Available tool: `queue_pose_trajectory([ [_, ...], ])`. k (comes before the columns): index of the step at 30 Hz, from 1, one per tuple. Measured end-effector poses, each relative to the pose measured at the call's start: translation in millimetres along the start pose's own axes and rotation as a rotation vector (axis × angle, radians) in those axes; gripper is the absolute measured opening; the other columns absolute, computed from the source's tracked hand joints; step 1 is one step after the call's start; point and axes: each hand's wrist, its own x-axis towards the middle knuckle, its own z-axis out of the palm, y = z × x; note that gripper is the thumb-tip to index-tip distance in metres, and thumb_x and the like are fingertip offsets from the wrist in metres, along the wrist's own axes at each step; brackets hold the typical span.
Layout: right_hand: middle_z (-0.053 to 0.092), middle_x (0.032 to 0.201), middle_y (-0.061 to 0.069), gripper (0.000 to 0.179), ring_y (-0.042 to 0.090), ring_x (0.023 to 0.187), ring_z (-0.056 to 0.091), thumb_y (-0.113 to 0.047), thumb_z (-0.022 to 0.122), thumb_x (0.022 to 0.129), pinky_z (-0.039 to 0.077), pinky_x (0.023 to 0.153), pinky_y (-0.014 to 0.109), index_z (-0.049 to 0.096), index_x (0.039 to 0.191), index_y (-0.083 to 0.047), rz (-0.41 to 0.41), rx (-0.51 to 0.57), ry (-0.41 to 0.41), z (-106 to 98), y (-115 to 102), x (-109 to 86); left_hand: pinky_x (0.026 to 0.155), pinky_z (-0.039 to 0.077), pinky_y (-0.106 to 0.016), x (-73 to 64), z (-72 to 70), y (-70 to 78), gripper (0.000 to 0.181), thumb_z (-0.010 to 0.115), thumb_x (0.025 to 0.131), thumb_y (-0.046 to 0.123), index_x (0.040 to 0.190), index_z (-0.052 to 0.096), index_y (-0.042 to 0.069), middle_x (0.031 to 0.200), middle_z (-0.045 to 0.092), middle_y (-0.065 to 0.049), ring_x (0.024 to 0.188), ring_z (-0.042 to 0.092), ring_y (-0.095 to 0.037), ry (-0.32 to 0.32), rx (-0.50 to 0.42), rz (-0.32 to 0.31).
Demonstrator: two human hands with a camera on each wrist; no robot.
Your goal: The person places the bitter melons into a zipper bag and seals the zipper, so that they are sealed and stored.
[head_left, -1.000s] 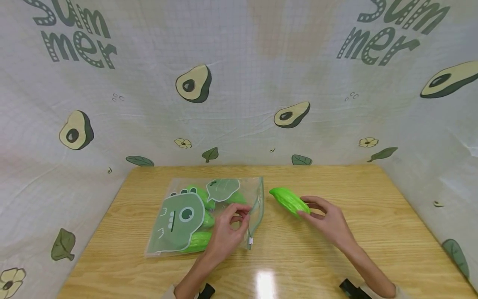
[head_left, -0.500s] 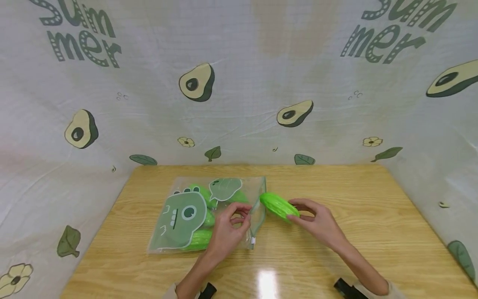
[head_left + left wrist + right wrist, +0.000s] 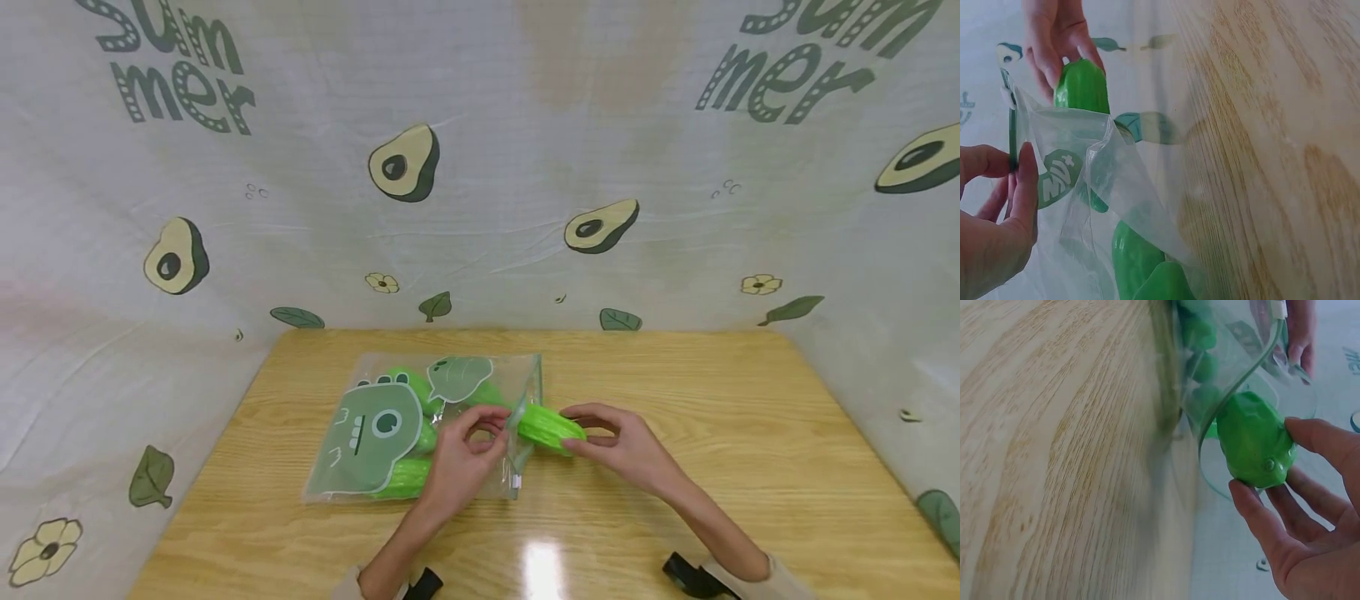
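Observation:
A clear zip bag [image 3: 330, 467] with a green monster print lies flat on the table, its mouth facing right. My left hand [image 3: 459, 462] pinches the upper edge of that mouth between thumb and fingers, lifting it. Ridged and bright green, a toy bitter melon [image 3: 551, 429] is held at its near end by the thumb and fingertips of my right hand [image 3: 626, 450]. Its far end is inside the bag's opening, as the right wrist view shows. Several more green toy vegetables [image 3: 408, 479] lie inside the bag, partly hidden by the print.
A white slider [image 3: 516, 481] sits at the lower end of the zip strip. Wood grain marks the table [image 3: 675, 375], and a pale cloth [image 3: 480, 167] printed with avocados and leaves stands around its back and sides.
My right hand has moved left with the toy bitter melon, from beside the bag to its mouth, where the tip has gone in. The left hand keeps its pinch on the bag's edge.

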Motion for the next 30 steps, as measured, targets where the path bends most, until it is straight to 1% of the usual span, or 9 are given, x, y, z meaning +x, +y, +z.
queue_pose_trajectory([
  [3, 0.065, 0.131, 0.019, 0.043, 0.041, 0.12, 0.061, -0.018, 0.079, 0.093, 0.058, 0.095, 0.032, 0.066, 0.131, -0.002, -0.018, 0.006, -0.034, 1.0, 1.9, 3.2, 0.081, 0.062, -0.03, 0.2, 0.2, -0.9, 0.024, 0.067, 0.092, -0.006, 0.114, 0.071, 0.004, 0.104, 0.07, -0.011, 0.096, 0.068, -0.023, 0.001, 0.002, -0.007],
  [7, 0.065, 0.131, 0.017, 0.042, 0.039, 0.119, 0.061, -0.017, 0.078, 0.093, 0.058, 0.094, 0.031, 0.066, 0.13, -0.003, -0.037, 0.019, -0.063, 2.5, 4.1, 8.5, 0.08, 0.063, -0.03, 0.2, 0.2, -0.9, 0.025, 0.067, 0.093, -0.006, 0.114, 0.072, 0.005, 0.104, 0.07, -0.01, 0.096, 0.068, -0.021, 0.002, 0.004, -0.015],
  [11, 0.064, 0.132, 0.017, 0.04, 0.04, 0.119, 0.061, -0.016, 0.077, 0.094, 0.058, 0.094, 0.031, 0.066, 0.13, -0.002, -0.056, 0.029, -0.089, 4.1, 6.0, 13.9, 0.081, 0.062, -0.031, 0.2, 0.7, -0.6, 0.024, 0.068, 0.093, -0.005, 0.115, 0.072, 0.005, 0.104, 0.07, -0.01, 0.096, 0.067, -0.022, -0.001, 0.0, -0.012],
  [14, 0.064, 0.133, 0.018, 0.041, 0.04, 0.121, 0.061, -0.017, 0.076, 0.095, 0.058, 0.094, 0.03, 0.066, 0.131, -0.002, -0.054, 0.038, -0.117, 5.0, 6.7, 17.9, 0.081, 0.062, -0.031, 0.1, 1.3, -0.3, 0.023, 0.068, 0.094, -0.004, 0.115, 0.071, 0.005, 0.104, 0.07, -0.011, 0.096, 0.067, -0.024, -0.001, -0.002, -0.014],
  [19, 0.062, 0.136, 0.02, 0.039, 0.042, 0.125, 0.058, -0.017, 0.072, 0.098, 0.058, 0.094, 0.03, 0.065, 0.133, -0.001, -0.073, 0.034, -0.17, 5.0, 6.8, 23.7, 0.083, 0.062, -0.031, 0.0, 1.5, 0.5, 0.021, 0.068, 0.096, -0.002, 0.116, 0.071, 0.004, 0.106, 0.07, -0.012, 0.097, 0.066, -0.026, -0.006, -0.008, -0.022],
  [30, 0.063, 0.136, 0.017, 0.037, 0.039, 0.128, 0.057, -0.017, 0.068, 0.101, 0.056, 0.098, 0.032, 0.064, 0.135, -0.002, -0.098, 0.014, -0.251, 11.2, 8.1, 38.7, 0.09, 0.059, -0.032, -2.0, 1.4, 1.2, 0.022, 0.066, 0.098, -0.001, 0.119, 0.07, 0.005, 0.111, 0.068, -0.011, 0.104, 0.063, -0.029, -0.017, -0.013, -0.023],
])
